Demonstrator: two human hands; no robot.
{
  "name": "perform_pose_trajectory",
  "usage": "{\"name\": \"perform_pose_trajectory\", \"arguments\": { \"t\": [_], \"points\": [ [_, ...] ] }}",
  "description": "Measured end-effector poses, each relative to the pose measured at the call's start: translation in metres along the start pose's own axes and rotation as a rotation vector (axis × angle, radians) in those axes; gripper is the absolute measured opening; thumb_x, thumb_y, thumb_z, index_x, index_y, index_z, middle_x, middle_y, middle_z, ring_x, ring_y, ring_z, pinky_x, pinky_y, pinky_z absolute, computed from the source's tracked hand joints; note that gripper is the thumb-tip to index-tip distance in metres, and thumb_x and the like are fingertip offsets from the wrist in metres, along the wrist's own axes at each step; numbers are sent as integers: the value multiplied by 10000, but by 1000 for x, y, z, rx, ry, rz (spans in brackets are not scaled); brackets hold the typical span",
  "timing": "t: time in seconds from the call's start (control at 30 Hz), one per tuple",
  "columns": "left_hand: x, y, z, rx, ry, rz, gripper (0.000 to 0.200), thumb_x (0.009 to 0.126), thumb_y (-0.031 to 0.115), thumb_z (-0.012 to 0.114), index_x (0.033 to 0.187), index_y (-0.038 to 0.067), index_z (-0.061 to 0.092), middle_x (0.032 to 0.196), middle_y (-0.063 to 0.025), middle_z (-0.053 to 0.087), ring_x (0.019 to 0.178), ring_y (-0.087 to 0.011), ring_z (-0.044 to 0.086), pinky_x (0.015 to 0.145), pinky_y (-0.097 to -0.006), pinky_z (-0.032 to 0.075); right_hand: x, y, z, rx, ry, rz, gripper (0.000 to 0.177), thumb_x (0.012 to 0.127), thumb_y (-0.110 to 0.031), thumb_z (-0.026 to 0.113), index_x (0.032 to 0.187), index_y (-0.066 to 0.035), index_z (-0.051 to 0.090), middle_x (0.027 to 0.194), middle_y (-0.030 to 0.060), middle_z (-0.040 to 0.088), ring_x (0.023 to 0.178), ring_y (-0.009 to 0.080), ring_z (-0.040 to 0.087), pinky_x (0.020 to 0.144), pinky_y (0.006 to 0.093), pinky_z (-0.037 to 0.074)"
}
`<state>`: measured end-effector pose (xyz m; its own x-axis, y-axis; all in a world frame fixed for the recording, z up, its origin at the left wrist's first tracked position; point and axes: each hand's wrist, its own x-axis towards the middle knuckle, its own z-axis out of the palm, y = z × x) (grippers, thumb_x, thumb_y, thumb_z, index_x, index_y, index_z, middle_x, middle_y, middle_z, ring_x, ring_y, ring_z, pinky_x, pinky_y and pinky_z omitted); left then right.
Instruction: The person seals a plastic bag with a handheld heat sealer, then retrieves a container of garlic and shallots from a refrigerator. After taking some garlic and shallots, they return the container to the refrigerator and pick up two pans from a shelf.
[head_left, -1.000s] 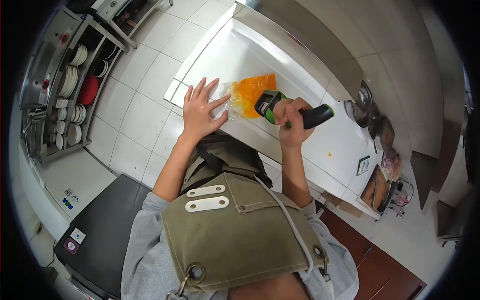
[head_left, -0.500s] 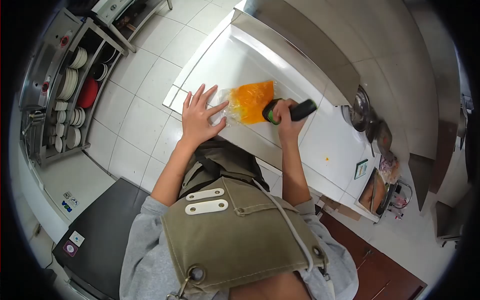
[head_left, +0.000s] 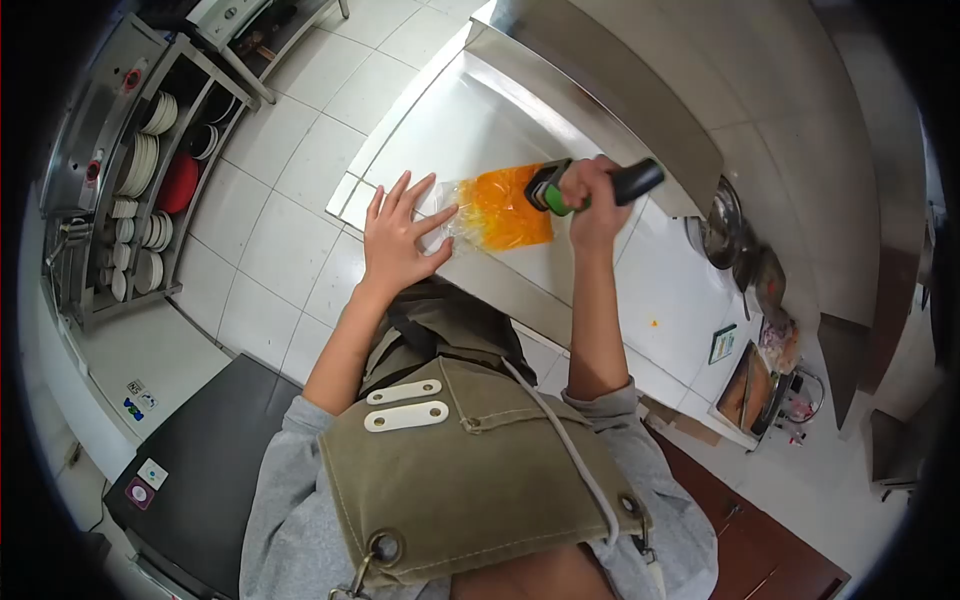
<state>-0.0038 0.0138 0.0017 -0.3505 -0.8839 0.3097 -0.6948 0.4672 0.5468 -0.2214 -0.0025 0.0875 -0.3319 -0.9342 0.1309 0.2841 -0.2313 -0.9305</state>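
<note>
In your frame's upper left, a metal rack [head_left: 216, 72] holds white plates [head_left: 142, 166] and a red dish [head_left: 177, 185]; a metal bowl [head_left: 723, 225] sits toward your right.

ok so the right hand [head_left: 592, 192] is covering the middle of the black-green tool [head_left: 640, 181], whose head is hiding a bit of the plastic bag [head_left: 512, 207]. Print on the green-edged box [head_left: 722, 343] is looking too tiny to read, and the orange speck [head_left: 654, 323] is defying identification tbh.

Left hand [head_left: 402, 235] splayed flat, right hand [head_left: 590, 195] closed in grip.
</note>
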Motion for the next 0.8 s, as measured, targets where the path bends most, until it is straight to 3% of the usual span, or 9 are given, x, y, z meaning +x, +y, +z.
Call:
{"name": "perform_pose_trajectory", "arguments": {
  "t": [0.1, 0.17, 0.2, 0.33, 0.47, 0.57, 0.6, 0.7, 0.8],
  "points": [
    [1, 4, -3, 4, 3, -4, 380, 608, 285, 674, 987, 291, 692, 1298, -44, 483, 1262, -280, 371, 1049, -483, 229, 2, -20, 14, 2, -76, -93, 264, 773, -51, 520, 565, -80, 360, 481, 18, 347, 430, 118, 346, 419, 256, 271],
    [2, 5, -5, -8, -15, -32, 382, 608, 285, 674, 989, 291, 692, 1304, -51, 478, 1263, -286, 368, 1050, -478, 226, 2, 18, 7, -114, 45, -75, 196, 777, 9, 528, 628, -49, 414, 517, 23, 411, 456, 85, 384, 430, 230, 304],
    [2, 5, -5, -16, -17, -36, 392, 604, 283, 676, 995, 293, 691, 1312, -56, 469, 1268, -290, 360, 1052, -475, 223, 0, 28, 8, -195, -16, -29, 197, 772, 22, 544, 636, -49, 422, 531, 19, 426, 455, 78, 383, 425, 223, 303],
    [1, 4, -5, -14, -10, -26, 399, 601, 282, 677, 999, 298, 689, 1321, -56, 460, 1273, -290, 353, 1050, -477, 226, 16, 10, 10, -35, 80, 20, 227, 777, 7, 541, 603, -57, 411, 497, 9, 391, 427, 87, 368, 410, 233, 285],
    [0, 4, -5, -11, -21, -42, 399, 603, 282, 673, 1001, 301, 688, 1320, -54, 460, 1270, -293, 356, 1048, -477, 230, 23, -27, 18, 49, -169, -166, 234, 780, -16, 556, 604, -60, 408, 488, 13, 401, 418, 93, 371, 417, 247, 293],
    [2, 5, -5, -15, -7, -25, 402, 598, 285, 674, 999, 306, 687, 1320, -48, 459, 1271, -293, 355, 1048, -477, 232, 23, 38, 9, -162, 5, -20, 236, 777, -19, 581, 616, -63, 415, 494, 12, 411, 420, 94, 382, 421, 249, 311],
    [1, 5, -4, -16, -1, -27, 403, 595, 286, 676, 997, 308, 687, 1321, -46, 458, 1271, -293, 355, 1048, -476, 233, 27, 35, 9, -129, 2, 59, 230, 767, -13, 597, 630, -68, 422, 499, 10, 415, 425, 94, 394, 428, 246, 325],
    [-3, 4, -4, -9, -4, -35, 403, 589, 288, 678, 991, 312, 688, 1325, -43, 453, 1272, -293, 353, 1048, -476, 233, 34, 18, 14, -39, 69, 26, 248, 773, -26, 583, 607, -75, 405, 499, 14, 411, 423, 97, 385, 423, 241, 310],
    [0, 3, -4, -10, 3, -51, 401, 588, 288, 678, 988, 315, 688, 1329, -44, 448, 1275, -293, 347, 1049, -476, 232, 32, -18, 24, 31, -82, -101, 274, 780, -38, 538, 567, -86, 373, 496, 21, 402, 425, 100, 371, 420, 234, 285]
  ]
}}
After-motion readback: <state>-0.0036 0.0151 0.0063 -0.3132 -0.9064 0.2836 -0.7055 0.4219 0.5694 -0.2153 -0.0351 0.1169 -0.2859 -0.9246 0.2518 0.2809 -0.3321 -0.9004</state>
